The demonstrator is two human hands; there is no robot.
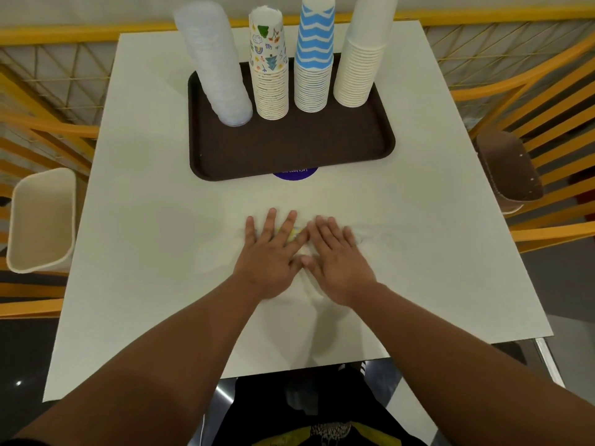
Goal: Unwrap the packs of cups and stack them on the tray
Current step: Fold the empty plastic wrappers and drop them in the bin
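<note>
Both hands are laid flat on the white table (418, 188), palms down with the fingers straight and slightly spread. The left hand (273, 252) and the right hand (335, 255) are set side by side, their thumbs and forefingers touching or overlapping at the middle. Beneath them a clear plastic wrapper (370, 233) is pressed flat against the tabletop; its crinkled edge is seen just past the right hand's fingertips, and a small yellow mark is glimpsed between the two hands. How far the wrapper extends under the palms cannot be told. Well beyond the hands, at the far side of the table, a dark brown tray (289, 149) is placed, and four upright stacks are stood in a row along its far half: a stack of clear plastic cups (219, 66) at the left, next a stack of doodle-printed paper cups (270, 69), then a stack of blue zigzag cups (314, 59), and a stack of plain white cups (360, 59) at the right. A purple round sticker (294, 174) is partly covered by the tray's near edge. A cream chair (42, 220) is seen at the left of the table and a brown chair (508, 165) at the right.
</note>
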